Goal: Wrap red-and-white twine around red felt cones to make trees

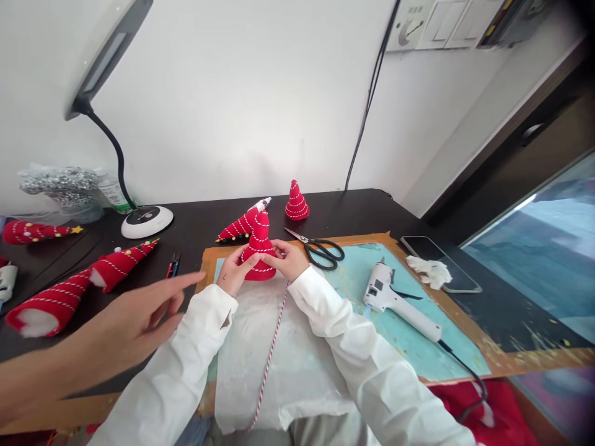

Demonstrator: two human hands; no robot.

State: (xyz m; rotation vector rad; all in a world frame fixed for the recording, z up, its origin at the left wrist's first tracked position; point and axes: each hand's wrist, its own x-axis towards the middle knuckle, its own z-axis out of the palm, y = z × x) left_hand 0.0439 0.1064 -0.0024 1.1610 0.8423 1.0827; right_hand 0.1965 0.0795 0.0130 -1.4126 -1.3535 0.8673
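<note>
Two bare hands in white sleeves [372,365] fill the middle of my head view, and between them a red cone [260,248] stands upright over the near part of the counter [362,214]. The left hand [236,271] pinches its left side, thumb laid on the front; the right hand [289,260] pinches the right side, its thumb also on the front. I make out a small pen-like mark on the left hand that resembles an "L". A twisted red-and-white cord [274,347] runs from the cone's lower right edge down over a translucent sheet [307,378].

From the left, another person's hand [151,303] reaches in, index finger extended toward the cone, apart from it.

For writing, I get little. A white tube [261,204], by a decorated cone [236,229] lying behind the held one, carries print too small for me to read. The bottle [114,189] near the lamp base [147,223] has a green-and-white label, also illegible here. I can't read the marks around the wall dial [409,32] either.

Another cone [296,204] stands farther back. Scissors [321,251] lie right of the hands, and a white glue gun [402,303] rests on the blue-green mat [362,257].
</note>
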